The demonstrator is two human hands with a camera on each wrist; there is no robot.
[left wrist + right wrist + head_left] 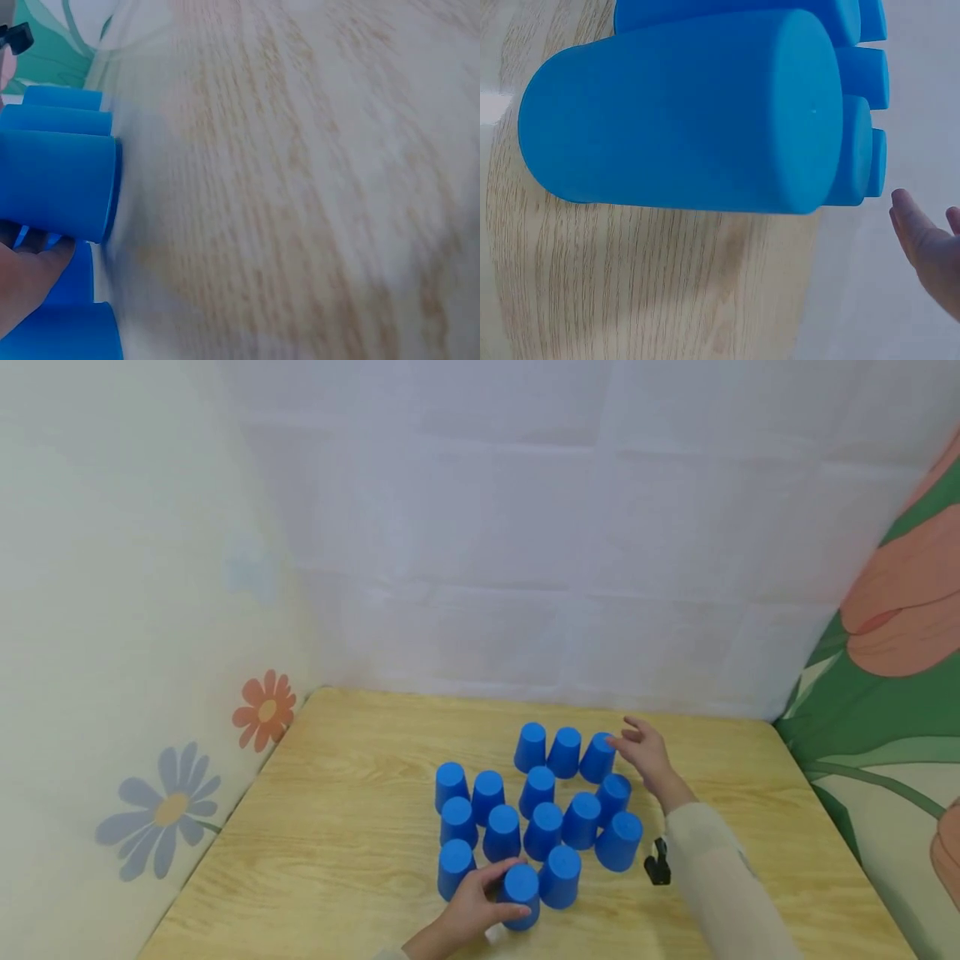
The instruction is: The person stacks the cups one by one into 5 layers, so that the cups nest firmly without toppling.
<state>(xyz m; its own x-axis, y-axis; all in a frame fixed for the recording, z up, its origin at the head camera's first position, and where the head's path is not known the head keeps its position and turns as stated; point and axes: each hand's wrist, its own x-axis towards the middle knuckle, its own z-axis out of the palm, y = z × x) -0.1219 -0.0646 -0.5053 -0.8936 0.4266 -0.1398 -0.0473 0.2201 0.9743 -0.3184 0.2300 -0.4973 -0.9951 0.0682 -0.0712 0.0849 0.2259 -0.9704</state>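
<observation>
Several blue plastic cups stand upside down in loose rows on the table. In the head view my left hand (472, 902) grips the nearest cup (521, 893), thumb and fingers on opposite sides of it. The left wrist view has that hand (30, 281) at the lower left against blue cup walls. My right hand (643, 753) is beside the back right cup (599, 758), its fingers loosely extended; whether a fingertip touches the cup cannot be made out. In the right wrist view the hand (934, 259) holds nothing, and a large near cup (675, 120) fills the upper left.
The wood-grain table (337, 843) meets a white cloth backdrop (450, 527) behind. Flowered panels stand at the left (172, 610) and right (892, 693). A small black object (657, 863) appears beside the right sleeve.
</observation>
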